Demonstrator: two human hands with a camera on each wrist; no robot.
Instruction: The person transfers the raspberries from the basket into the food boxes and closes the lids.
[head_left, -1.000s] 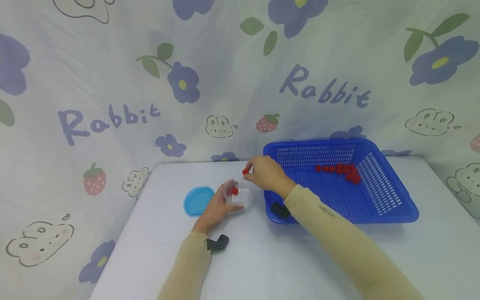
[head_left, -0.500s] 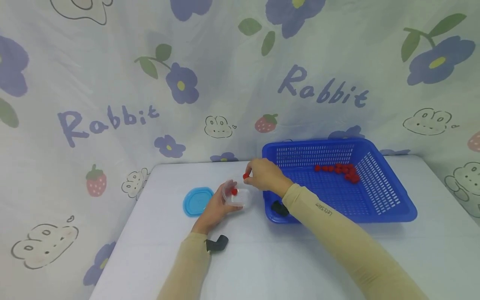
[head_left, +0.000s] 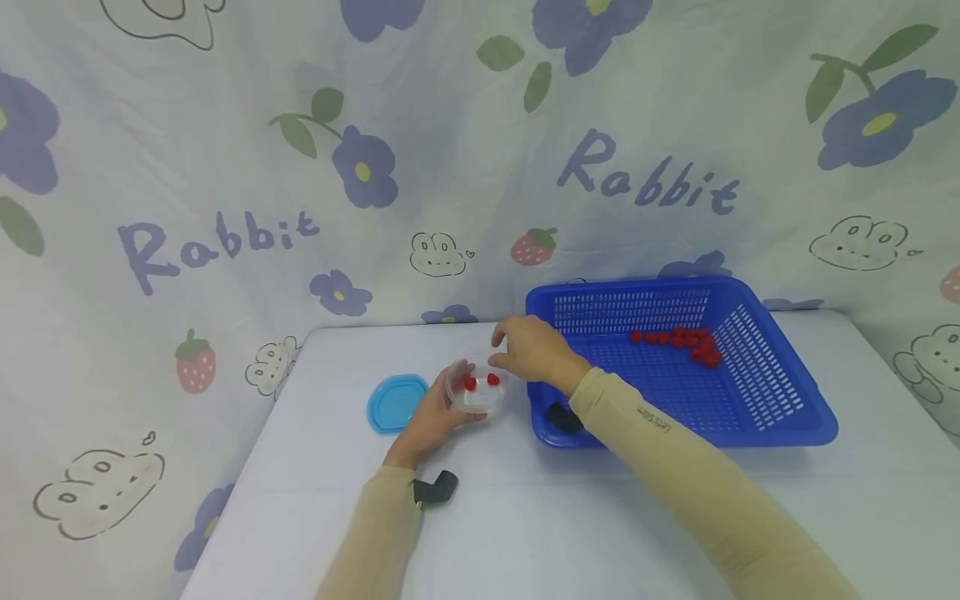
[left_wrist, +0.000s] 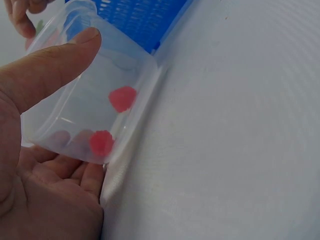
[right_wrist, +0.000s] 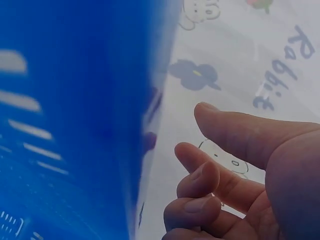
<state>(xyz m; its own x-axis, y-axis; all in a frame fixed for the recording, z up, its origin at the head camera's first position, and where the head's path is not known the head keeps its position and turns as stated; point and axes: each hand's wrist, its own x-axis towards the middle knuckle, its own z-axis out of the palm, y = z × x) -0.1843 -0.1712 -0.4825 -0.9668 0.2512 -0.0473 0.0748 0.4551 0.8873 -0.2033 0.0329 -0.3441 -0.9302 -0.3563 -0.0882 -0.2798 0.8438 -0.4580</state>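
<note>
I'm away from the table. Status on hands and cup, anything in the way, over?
Left hand holds cup, two red pieces inside. Right hand empty, near rim. Lid off, lying left; no obstruction seen.

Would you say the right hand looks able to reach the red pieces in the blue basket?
Probably yes: the right hand holds nothing, the blue basket close by has an open top, and nothing visibly covers the red pieces.

Behind the far edge of your white worktop [head_left: 525, 533] you have a pale cloth [head_left: 450, 125] printed with purple flowers [head_left: 362, 171], green leaves [head_left: 501, 53] and "Rabbit" lettering [head_left: 588, 162]. Beyond the left edge you see a printed strawberry [head_left: 196, 367]; above the far right corner, an outlined rabbit face [head_left: 858, 243].
</note>
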